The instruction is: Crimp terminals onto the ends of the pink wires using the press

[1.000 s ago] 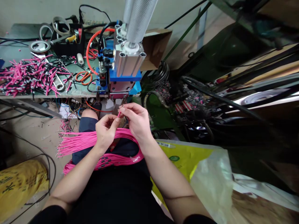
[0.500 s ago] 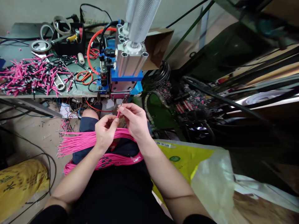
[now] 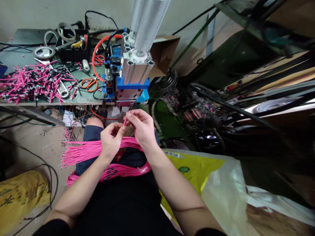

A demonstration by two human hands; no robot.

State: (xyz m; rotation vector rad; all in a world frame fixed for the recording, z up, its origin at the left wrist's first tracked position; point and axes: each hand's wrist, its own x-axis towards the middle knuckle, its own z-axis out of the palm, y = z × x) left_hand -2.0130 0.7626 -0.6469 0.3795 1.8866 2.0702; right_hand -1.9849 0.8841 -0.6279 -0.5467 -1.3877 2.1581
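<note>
My left hand and my right hand meet over my lap, both pinching one pink wire whose tip points up at the press. A bundle of long pink wires lies across my thighs and loops under both hands. Just above the fingers stands a blue pneumatic press with a silver cylinder, mounted at the bench edge.
The green bench carries a heap of short pink wire pieces, orange scissors, a black tool tray and tape rolls. A yellow bag lies at my right, a yellow sack at lower left. Dark cables fill the right.
Both hands hold the same wire just below the press, its tip a little nearer the jaw. The view has shifted slightly.
</note>
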